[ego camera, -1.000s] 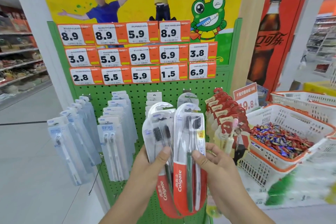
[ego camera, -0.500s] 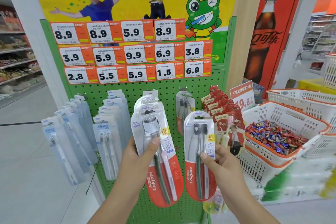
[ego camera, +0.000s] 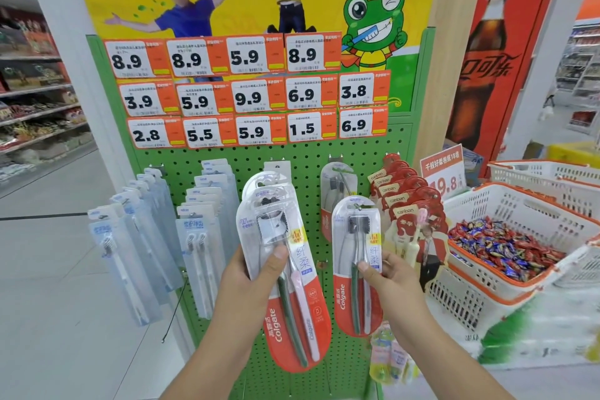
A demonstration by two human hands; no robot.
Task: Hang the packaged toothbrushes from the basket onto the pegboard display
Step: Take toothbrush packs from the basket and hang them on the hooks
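Head view: both hands are raised before the green perforated metal pegboard (ego camera: 324, 153), each holding stock. Left hand (ego camera: 250, 273) grips a small stack of clear blister toothbrush packs with red Colgate bases (ego camera: 285, 269), thumb pressed across the front; at least two packs are layered there, exact count not determinable. Right hand (ego camera: 386, 276) pinches a single red-based Colgate twin-brush pack (ego camera: 357, 263) at mid-height between thumb and fingers, its hang hole at the top near the outer end of a peg; whether the hole is on the peg cannot be told.

Behind that pack, one matching red-and-clear pack (ego camera: 337, 191) hangs close to the board on the same peg line. Neighbouring pegs carry pale blue carded toothbrush packs (ego camera: 198, 237) to the left and red "canban" carded packs (ego camera: 402, 204) to the right. White and orange plastic baskets (ego camera: 526, 201) at the right hold wrapped sweets; the supply basket for toothbrushes is not identifiable in view.

Assessment: task is part-complete. At least one pack appears hung, one is at the point of hanging, and the left-hand stack remains to be placed. Any stock left in the supply basket cannot be judged
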